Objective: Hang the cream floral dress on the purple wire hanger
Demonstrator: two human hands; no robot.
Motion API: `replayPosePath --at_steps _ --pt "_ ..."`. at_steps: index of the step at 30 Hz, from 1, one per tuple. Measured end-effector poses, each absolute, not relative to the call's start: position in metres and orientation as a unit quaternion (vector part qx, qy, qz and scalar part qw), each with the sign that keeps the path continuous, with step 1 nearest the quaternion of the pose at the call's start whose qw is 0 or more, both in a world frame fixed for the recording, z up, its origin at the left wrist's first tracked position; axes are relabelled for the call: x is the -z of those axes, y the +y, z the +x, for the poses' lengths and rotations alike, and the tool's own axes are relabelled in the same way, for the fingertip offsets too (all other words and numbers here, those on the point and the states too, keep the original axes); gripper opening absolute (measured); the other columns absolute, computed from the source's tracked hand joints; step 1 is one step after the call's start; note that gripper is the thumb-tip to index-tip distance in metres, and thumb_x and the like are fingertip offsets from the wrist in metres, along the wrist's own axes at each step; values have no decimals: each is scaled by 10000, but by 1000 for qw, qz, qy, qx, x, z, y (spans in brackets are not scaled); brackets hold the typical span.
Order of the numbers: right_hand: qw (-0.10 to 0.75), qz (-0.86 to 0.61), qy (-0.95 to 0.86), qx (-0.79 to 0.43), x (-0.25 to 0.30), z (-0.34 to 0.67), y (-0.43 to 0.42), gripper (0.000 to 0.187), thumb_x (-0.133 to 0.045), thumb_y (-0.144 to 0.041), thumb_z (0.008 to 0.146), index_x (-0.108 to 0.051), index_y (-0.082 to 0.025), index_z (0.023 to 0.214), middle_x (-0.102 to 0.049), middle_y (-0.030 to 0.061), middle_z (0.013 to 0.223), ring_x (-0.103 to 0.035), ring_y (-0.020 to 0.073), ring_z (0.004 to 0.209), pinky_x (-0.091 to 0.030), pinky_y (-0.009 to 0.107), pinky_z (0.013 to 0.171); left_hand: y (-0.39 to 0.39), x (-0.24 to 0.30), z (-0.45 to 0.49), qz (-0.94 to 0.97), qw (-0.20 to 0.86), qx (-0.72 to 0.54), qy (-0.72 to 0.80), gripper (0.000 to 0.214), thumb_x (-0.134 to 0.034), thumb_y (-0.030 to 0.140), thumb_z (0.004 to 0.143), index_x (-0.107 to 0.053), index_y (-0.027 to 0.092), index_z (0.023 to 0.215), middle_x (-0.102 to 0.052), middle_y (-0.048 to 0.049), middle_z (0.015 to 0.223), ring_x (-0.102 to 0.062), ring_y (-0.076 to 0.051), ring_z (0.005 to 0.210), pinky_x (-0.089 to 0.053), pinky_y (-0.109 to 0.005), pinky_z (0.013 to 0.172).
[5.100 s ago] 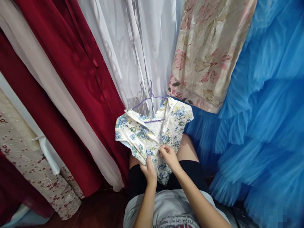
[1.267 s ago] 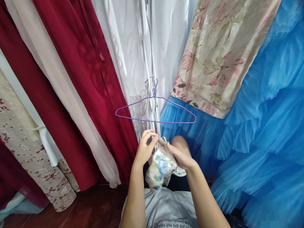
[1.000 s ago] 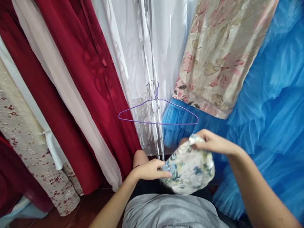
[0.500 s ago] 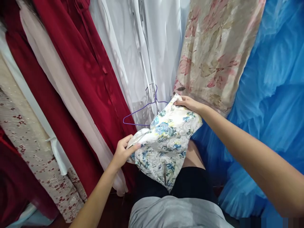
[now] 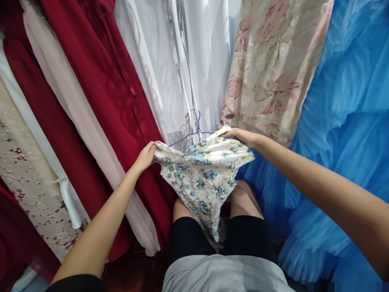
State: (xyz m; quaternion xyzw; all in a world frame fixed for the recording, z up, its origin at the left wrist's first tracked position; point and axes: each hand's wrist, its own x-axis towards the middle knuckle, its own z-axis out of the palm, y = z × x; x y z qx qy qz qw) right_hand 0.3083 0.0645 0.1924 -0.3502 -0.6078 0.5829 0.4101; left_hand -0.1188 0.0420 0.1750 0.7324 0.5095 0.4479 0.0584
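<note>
A white garment (image 5: 197, 174) with a blue and yellow flower print is stretched between my two hands, its lower part hanging to a point over my thighs. My left hand (image 5: 147, 157) is closed on its upper left corner. At the upper right edge, my right hand (image 5: 241, 136) grips the cloth, thumb on top. Behind the garment's top edge is a purple wire hanger (image 5: 198, 129); its hook and part of its shoulders show, and the garment hides its lower bar.
Long dresses hang all round: dark red ones (image 5: 100, 121) and a pale pink one (image 5: 73, 109) on the left, white cloth (image 5: 209, 52) ahead, a beige floral one (image 5: 270, 69) and blue tulle (image 5: 343, 134) on the right. Dark floor (image 5: 130, 271) shows below.
My left hand has moved up and to the left, pulling the garment's left corner out and covering the hanger's lower bar. My right hand has barely moved.
</note>
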Motion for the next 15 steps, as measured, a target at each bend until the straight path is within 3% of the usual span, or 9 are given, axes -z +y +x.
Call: replayPosePath --at_steps 2,5,9,13,15 --pt "384 -361 -602 -599 -179 314 62 171 -723 -232 815 -746 -114 936 -780 118 877 -730 215 765 -598 298 688 57 -184 -97 751 64 -452 477 305 -453 387 923 -623 197 1091 -700 -74 1129 -626 -217 1039 -454 -343 964" --pt "405 -394 -613 -552 -159 327 53 264 -782 -372 805 -750 -126 894 -775 93 820 -712 195 703 -580 271 632 65 -187 -65 726 21 -498 474 272 -621 332 820 -582 196 1052 -682 -64 1044 -626 -198 972 -462 -307 883" --pt "436 -408 -632 -495 -147 343 40 416 -812 -527 757 -759 -117 813 -764 84 752 -686 178 628 -551 262 584 57 -187 -35 690 -49 -525 496 179 -659 328 804 -540 196 820 -597 -7 771 -573 -164 755 -417 -272 724" --pt "490 -392 -583 -517 -156 346 35 362 -827 -464 753 -762 -123 856 -764 82 734 -694 189 622 -555 278 582 43 -205 -17 703 -94 -527 469 156 -509 261 893 -552 191 761 -561 2 705 -502 -143 649 -362 -274 657" --pt "502 -405 -553 -528 -157 348 30 307 -817 -404 769 -757 -121 872 -770 98 754 -697 200 620 -561 294 581 37 -220 -9 726 -111 -498 461 155 -554 309 895 -610 186 818 -609 -14 765 -517 -155 682 -357 -278 663"
